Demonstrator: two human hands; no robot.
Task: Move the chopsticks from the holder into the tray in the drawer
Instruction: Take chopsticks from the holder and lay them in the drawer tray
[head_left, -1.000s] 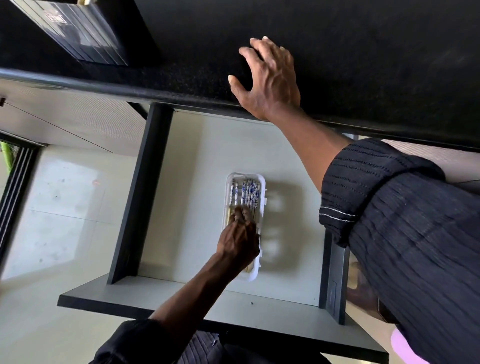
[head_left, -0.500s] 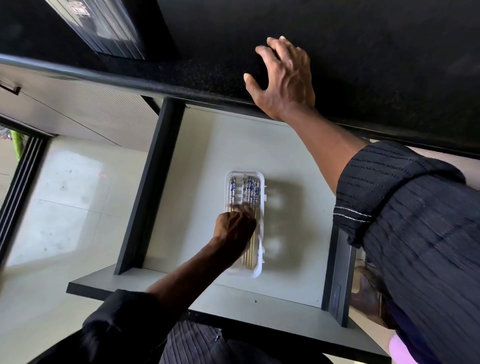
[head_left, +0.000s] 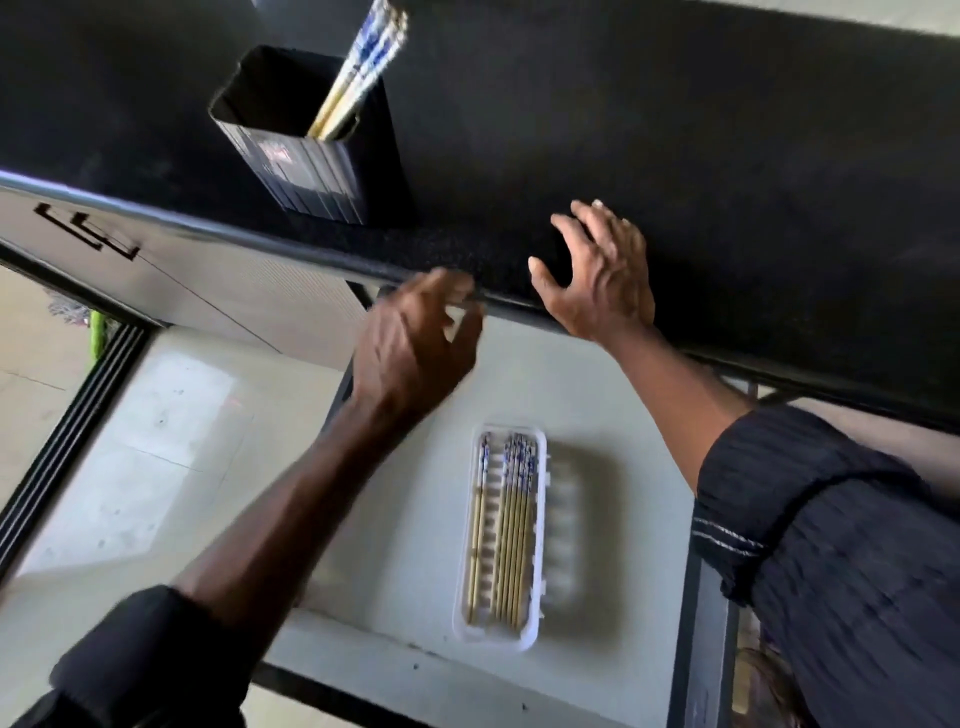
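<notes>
A black square holder (head_left: 306, 171) stands on the dark countertop (head_left: 675, 130) near its front edge, with several blue-patterned chopsticks (head_left: 358, 67) leaning in it. Below, in the open pale drawer (head_left: 395, 545), a white plastic tray (head_left: 540, 519) holds several chopsticks (head_left: 511, 535) lying lengthwise. My left hand (head_left: 410, 345) hovers above the drawer just under the counter edge, fingers apart and holding nothing, blurred by motion. My right hand (head_left: 597, 280) rests flat on the counter edge, fingers spread.
The drawer's dark side rails frame it left and right (head_left: 696, 649). A pale cabinet front (head_left: 171, 280) with a dark handle sits to the left under the counter. Tiled floor (head_left: 119, 467) lies below left.
My left hand has left the tray and risen toward the counter edge with nothing in it. The view has tilted up, bringing the holder into sight. My right hand stays on the counter.
</notes>
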